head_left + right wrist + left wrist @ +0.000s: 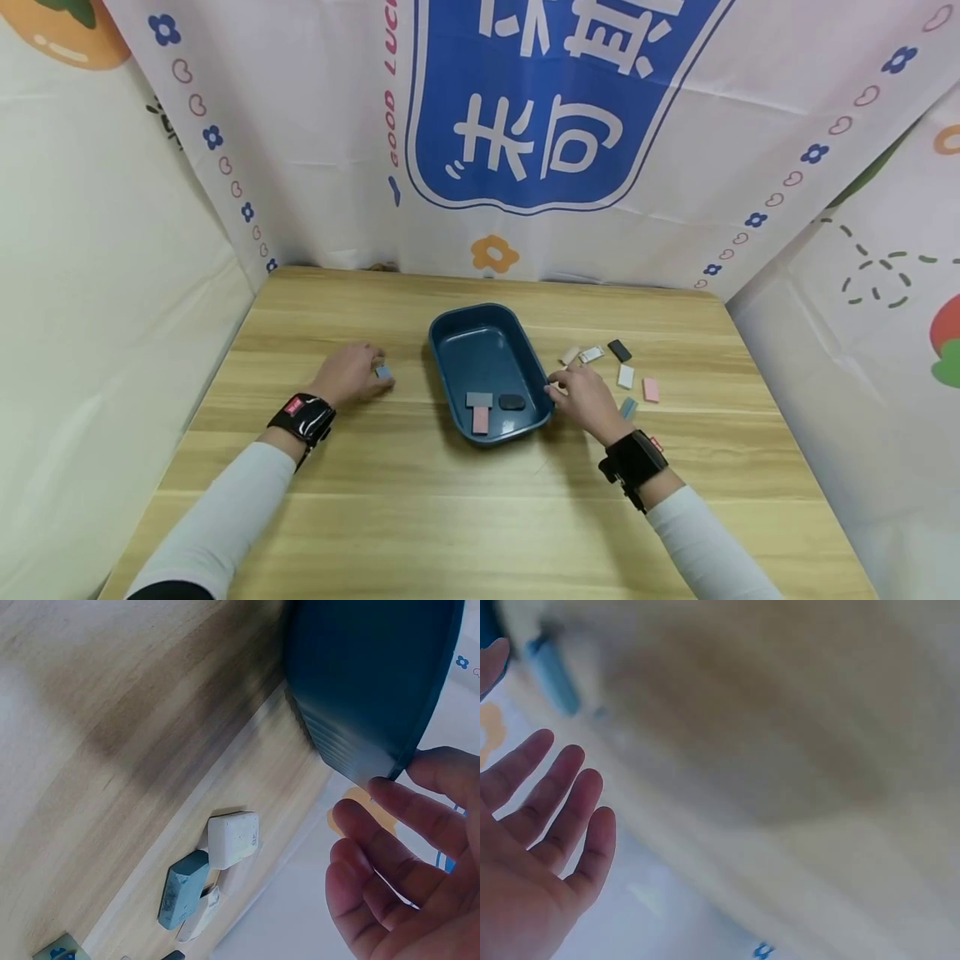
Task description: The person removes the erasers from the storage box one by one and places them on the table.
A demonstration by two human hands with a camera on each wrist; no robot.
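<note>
A dark blue tray [441,360] stands mid-table; a grey eraser [479,399], a pink eraser [480,420] and a black eraser [512,402] lie inside. My right hand [588,402] is at its right side, and in the right wrist view its thumb and index finger pinch the tray's rim [401,761]. To the left of the tray, my left hand [351,375] is beside a light blue eraser [383,371]. The left wrist view shows that hand [536,840] with its fingers spread, apart from the blue eraser [553,679].
Several loose erasers are scattered right of the tray, among them a pink one [650,390], a black one [619,350], a white one [626,377] and a teal one [628,407]. A printed cloth [337,225] hangs behind the wooden table [450,517].
</note>
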